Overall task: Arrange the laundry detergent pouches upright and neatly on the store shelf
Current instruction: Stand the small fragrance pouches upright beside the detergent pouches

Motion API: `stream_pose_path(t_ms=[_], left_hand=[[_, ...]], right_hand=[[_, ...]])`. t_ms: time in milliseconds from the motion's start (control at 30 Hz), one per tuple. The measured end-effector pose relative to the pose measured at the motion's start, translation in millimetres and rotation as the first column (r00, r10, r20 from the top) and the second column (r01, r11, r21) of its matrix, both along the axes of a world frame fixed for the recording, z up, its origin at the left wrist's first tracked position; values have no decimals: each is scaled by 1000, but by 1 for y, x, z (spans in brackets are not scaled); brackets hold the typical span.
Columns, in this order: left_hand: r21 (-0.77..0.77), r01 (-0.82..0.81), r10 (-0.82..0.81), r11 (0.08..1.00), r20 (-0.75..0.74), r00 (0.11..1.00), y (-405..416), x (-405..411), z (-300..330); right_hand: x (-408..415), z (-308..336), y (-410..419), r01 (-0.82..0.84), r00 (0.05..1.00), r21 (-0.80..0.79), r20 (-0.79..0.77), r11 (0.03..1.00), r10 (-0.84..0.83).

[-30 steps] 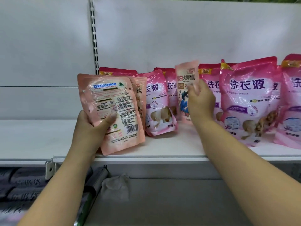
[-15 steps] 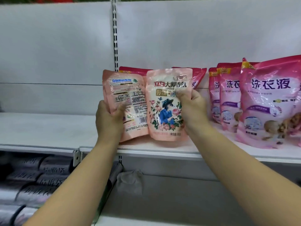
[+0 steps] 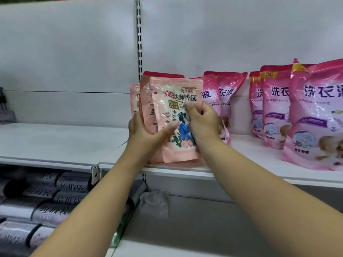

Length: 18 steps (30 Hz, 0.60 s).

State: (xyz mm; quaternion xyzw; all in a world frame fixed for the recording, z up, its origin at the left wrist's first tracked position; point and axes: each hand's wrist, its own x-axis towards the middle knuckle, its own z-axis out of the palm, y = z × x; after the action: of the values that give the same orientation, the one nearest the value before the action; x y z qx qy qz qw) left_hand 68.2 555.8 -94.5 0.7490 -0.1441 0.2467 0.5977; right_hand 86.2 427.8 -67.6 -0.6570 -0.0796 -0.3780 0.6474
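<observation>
I'm looking at the slotted upright (image 3: 138, 41) in the white back wall, and just to its right, on the store shelf (image 3: 241, 175), sits the little stack of peach pouches (image 3: 174, 101) I'm working on. The front one shows its printed face, bottom edge down at the shelf's front lip, tipped slightly to the left at the top; at least two more peek out behind it on its left side, toward the upright.

My read on handling: these are soft film bags, glossy, probably slick, with liquid inside that will slump and bulge at the base. Light enough for one hand, I'd guess, but floppy. Best hold is on the side seams or the flat sealed top, not the belly, which would squish and slide.

Left hand (image 3: 143, 130) now: it comes up from below, thumb laid across the front pouch's lower face, palm cupping the stack's left edge, fingers hidden behind. It grips the bundle. Right hand (image 3: 203, 123): fingers curled over the front pouch's right edge, fingertips on the print, pinching that pouch. Both forearms reach up and forward, wrists nearly level with the shelf.

Further right of the upright, the deeper pink pouches (image 3: 274, 108) stand in a row, a few leaning. Below the shelf, left of the upright, dark rolls (image 3: 46, 203) lie stacked.
</observation>
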Motion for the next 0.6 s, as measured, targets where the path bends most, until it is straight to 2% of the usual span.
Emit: stream_pose_path(t_ms=[100,300,400,467,533,600], left_hand=[[61,-23,23,998,4,1000,2,2,0],[162,-140,143,977,-5,990,2,14,1],[163,-186,189,969,-4,982,-1,19,3],[163,-207,211,965,-8,977,-2,22,3],[175,-222,226,959,-1,974,-3,25,3],[178,-226,229,958,5,973,-3,25,2]], right_hand=[[4,0,2,11,999,-55,33,998,-10],[13,11,-24,-11,998,40,-65,999,13],[19,21,-54,142,986,-55,-81,988,-146],[26,22,-74,172,950,-135,-240,976,-201],[28,19,-82,54,887,-84,-453,995,-86],[27,13,-82,-57,834,-83,-551,995,1]])
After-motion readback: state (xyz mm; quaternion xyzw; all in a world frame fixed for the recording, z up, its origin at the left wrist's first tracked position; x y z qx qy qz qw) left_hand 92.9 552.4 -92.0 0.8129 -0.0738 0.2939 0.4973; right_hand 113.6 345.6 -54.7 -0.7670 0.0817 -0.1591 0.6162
